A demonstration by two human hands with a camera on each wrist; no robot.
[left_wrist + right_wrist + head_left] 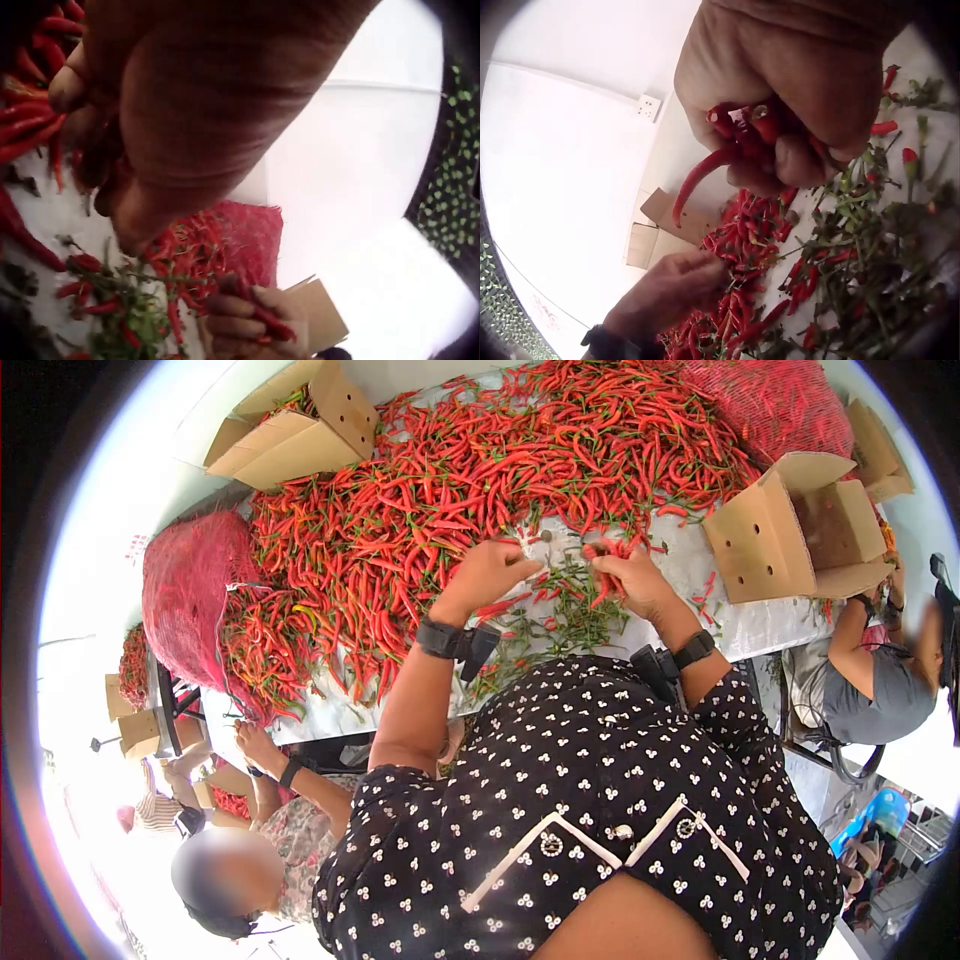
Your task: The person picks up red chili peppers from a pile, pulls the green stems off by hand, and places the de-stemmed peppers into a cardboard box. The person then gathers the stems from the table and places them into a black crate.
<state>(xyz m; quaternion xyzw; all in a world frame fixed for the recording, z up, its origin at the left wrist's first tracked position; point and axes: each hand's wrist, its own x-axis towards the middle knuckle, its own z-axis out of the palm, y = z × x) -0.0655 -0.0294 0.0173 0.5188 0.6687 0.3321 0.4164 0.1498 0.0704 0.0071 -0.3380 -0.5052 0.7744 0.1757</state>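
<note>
Several red chillies (761, 127) are gripped in my right hand (632, 580), their cut-looking ends and one curved tip poking out between the fingers in the right wrist view. My left hand (490, 575) is at the near edge of a big heap of red chillies (390, 550), its fingers bent toward the thumb. I cannot tell whether anything is between its fingertips. Below and between both hands lies a scatter of green stems (575, 610) with a few red chillies among them, on a pale tabletop (760, 625).
Cardboard boxes stand at the back left (300, 445) and at the right (760, 540). Red mesh sacks bulge at the left (195, 590) and back right (780, 405). Another person (285, 855) is at the left, and one more (870, 670) at the right.
</note>
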